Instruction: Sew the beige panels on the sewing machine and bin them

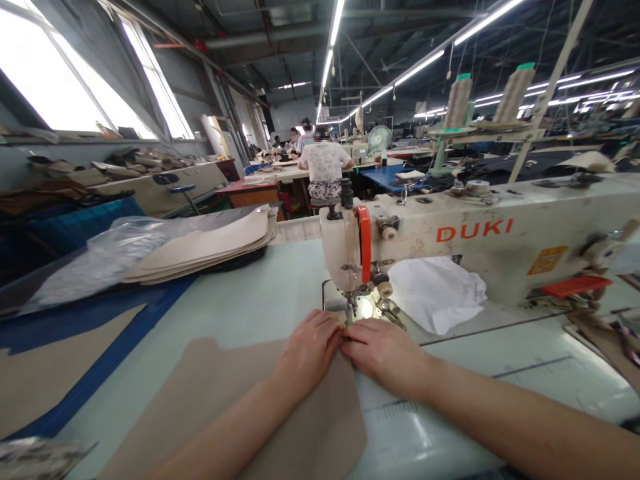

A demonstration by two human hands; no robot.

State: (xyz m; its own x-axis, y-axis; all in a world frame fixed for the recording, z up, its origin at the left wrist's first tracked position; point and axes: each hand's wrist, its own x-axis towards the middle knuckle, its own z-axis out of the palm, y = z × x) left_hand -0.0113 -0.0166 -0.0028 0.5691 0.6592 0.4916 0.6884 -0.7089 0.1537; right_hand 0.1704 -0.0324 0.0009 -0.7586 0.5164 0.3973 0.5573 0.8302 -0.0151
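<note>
A large beige fabric panel [225, 400] lies flat on the pale green table [250, 293], its upper right edge close to the needle area of a white sewing machine [410, 230]. My left hand [315, 340] is closed on that edge, fingers pinched together just in front of the presser foot. Against its fingertips, my right hand [383, 350] also pinches the fabric edge. A small light-coloured piece shows by the left fingertips, partly covered. The machine's lamp lights the metal plate [365, 308] beyond my fingers.
Stacked beige panels [210, 243] and a clear plastic bag [110, 257] lie at the left, near another panel [55, 367] on blue material. White crumpled material [437, 293] sits under the machine arm. A person [325, 163] sits farther back.
</note>
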